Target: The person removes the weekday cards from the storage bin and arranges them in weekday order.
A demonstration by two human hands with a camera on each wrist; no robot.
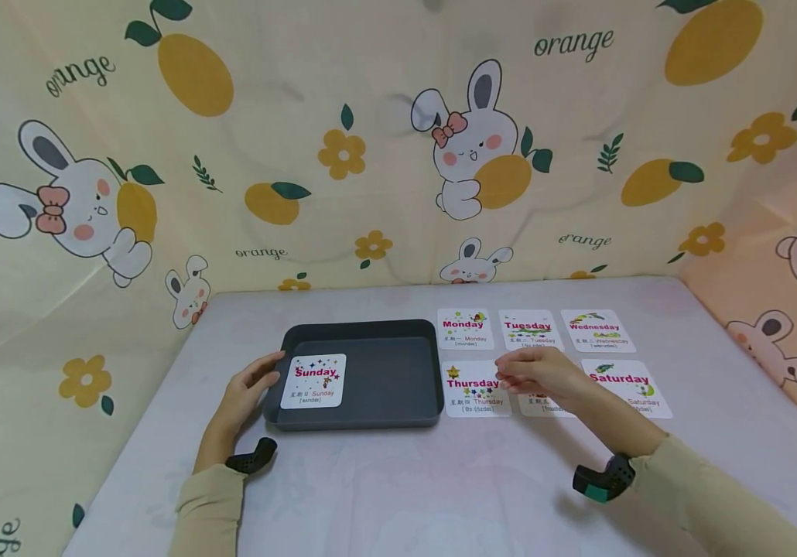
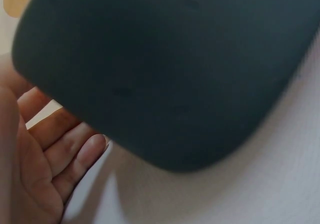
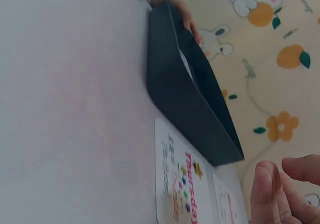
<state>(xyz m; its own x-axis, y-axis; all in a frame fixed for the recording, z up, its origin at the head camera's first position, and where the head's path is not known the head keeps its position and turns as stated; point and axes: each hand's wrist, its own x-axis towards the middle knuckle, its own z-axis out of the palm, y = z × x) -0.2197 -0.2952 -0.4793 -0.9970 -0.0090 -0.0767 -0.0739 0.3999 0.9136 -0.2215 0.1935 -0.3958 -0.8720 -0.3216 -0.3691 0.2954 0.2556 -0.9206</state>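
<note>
My left hand touches the left edge of a dark grey tray, its fingertips right at the tray's side. Inside the tray, toward the left, lies a white Sunday card. My right hand is over the cards to the right of the tray, with nothing between the thumb and the bent fingers. It covers much of the card between the Thursday card and the Saturday card, overlapping the Thursday card's right edge in the head view.
Along the back row lie the Monday card, Tuesday card and Wednesday card. All rest on a pale tabletop. A cream cloth printed with rabbits and oranges hangs behind the table.
</note>
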